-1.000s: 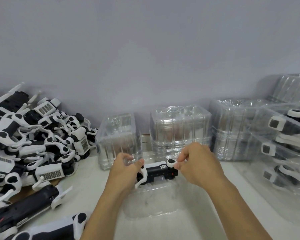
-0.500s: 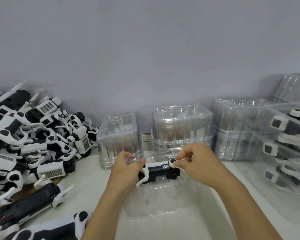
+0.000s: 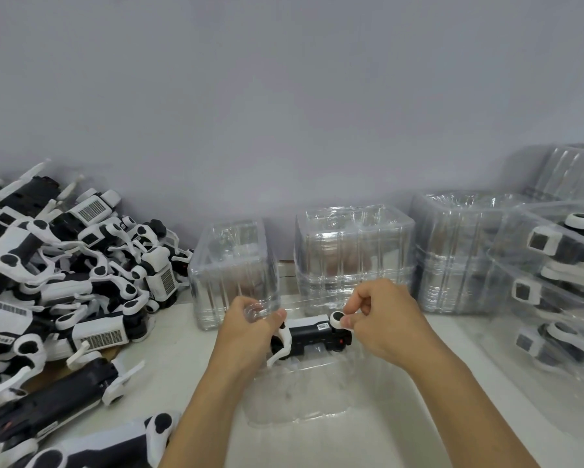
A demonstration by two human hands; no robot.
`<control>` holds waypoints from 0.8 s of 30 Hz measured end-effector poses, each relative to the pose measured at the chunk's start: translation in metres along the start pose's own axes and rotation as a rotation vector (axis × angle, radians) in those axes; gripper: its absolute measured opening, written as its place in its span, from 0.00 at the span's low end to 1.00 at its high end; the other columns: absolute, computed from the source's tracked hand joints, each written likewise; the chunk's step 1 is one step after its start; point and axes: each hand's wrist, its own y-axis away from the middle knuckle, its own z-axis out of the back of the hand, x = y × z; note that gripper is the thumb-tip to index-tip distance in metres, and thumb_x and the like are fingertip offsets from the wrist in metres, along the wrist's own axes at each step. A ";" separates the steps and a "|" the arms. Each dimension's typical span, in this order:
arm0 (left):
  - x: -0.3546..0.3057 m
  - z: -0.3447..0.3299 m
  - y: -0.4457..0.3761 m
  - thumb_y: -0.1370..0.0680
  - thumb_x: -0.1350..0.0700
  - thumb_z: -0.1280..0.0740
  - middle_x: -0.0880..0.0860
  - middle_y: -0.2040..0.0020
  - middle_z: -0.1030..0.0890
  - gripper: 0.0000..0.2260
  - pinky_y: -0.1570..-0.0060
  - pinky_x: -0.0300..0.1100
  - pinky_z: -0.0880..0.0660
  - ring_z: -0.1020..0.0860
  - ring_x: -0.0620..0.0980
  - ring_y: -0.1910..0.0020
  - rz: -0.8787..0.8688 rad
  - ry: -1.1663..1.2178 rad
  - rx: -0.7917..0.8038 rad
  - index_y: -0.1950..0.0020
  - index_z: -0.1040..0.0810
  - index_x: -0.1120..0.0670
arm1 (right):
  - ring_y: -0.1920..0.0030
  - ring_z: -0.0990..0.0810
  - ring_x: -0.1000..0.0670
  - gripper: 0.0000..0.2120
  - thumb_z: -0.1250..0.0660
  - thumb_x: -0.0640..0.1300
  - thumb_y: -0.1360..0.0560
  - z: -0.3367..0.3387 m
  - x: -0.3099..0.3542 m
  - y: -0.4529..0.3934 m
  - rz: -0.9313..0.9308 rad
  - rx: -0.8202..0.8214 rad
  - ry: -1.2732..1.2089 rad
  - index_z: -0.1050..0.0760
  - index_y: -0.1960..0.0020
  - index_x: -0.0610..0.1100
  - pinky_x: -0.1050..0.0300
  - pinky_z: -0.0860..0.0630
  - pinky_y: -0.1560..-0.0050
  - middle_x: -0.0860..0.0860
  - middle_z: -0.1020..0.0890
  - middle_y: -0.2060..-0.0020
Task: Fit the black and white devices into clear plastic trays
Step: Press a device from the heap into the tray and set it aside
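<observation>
A black and white device (image 3: pixel 312 336) lies crosswise at the far end of a clear plastic tray (image 3: pixel 297 396) on the white table. My left hand (image 3: pixel 246 332) grips the device's left end, fingers curled round it beside a white prong. My right hand (image 3: pixel 381 319) pinches the round white and black knob at the device's right end between thumb and forefinger. The tray's near part holds nothing.
A big heap of loose black and white devices (image 3: pixel 57 285) covers the table's left side. Stacks of clear trays (image 3: pixel 353 255) stand along the wall behind my hands. At the right, trays with devices inside (image 3: pixel 554 288) are stacked.
Both hands and the device have sunk slightly toward the tray's far end; the grips are the same.
</observation>
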 end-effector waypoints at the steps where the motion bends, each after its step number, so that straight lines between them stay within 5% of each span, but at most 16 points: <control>1: 0.000 0.000 0.000 0.22 0.48 0.29 0.42 0.49 0.23 0.13 0.64 0.38 0.33 0.23 0.41 0.54 0.002 -0.002 -0.002 0.40 0.27 0.47 | 0.68 0.27 0.57 0.10 0.22 0.45 0.31 0.001 0.000 0.000 0.005 0.005 0.004 0.22 0.67 0.50 0.58 0.27 0.62 0.58 0.28 0.74; 6: -0.002 0.000 0.001 0.23 0.49 0.27 0.41 0.50 0.23 0.13 0.66 0.37 0.33 0.24 0.40 0.56 0.011 0.015 -0.015 0.43 0.26 0.48 | 0.68 0.25 0.57 0.07 0.26 0.46 0.29 0.004 0.006 0.001 0.090 0.027 0.015 0.21 0.64 0.50 0.62 0.29 0.66 0.57 0.24 0.71; 10: -0.003 -0.005 0.003 0.24 0.50 0.26 0.40 0.52 0.23 0.10 0.66 0.35 0.33 0.23 0.39 0.56 0.006 0.035 -0.013 0.47 0.26 0.47 | 0.54 0.24 0.60 0.07 0.30 0.56 0.26 -0.002 0.018 0.009 0.218 0.061 0.014 0.21 0.49 0.59 0.53 0.26 0.45 0.61 0.23 0.56; 13: -0.004 -0.007 0.003 0.20 0.44 0.33 0.42 0.51 0.22 0.08 0.61 0.37 0.31 0.24 0.39 0.53 -0.009 0.005 -0.042 0.48 0.24 0.47 | 0.49 0.27 0.62 0.07 0.32 0.57 0.26 -0.012 0.028 0.014 0.269 0.139 -0.008 0.21 0.48 0.62 0.48 0.31 0.36 0.63 0.24 0.53; 17: -0.003 -0.007 -0.002 0.17 0.43 0.42 0.48 0.47 0.20 0.13 0.51 0.44 0.30 0.23 0.45 0.47 0.006 0.036 -0.064 0.49 0.23 0.49 | 0.50 0.25 0.59 0.08 0.32 0.56 0.26 -0.018 0.030 0.016 0.307 0.167 0.009 0.20 0.47 0.63 0.48 0.30 0.36 0.61 0.21 0.54; 24: 0.000 -0.009 -0.006 0.17 0.46 0.42 0.48 0.47 0.19 0.12 0.45 0.48 0.27 0.22 0.47 0.45 0.017 0.085 -0.085 0.48 0.22 0.49 | 0.44 0.30 0.51 0.16 0.39 0.68 0.26 -0.029 0.038 0.021 0.345 0.142 0.160 0.24 0.45 0.62 0.46 0.36 0.43 0.60 0.24 0.54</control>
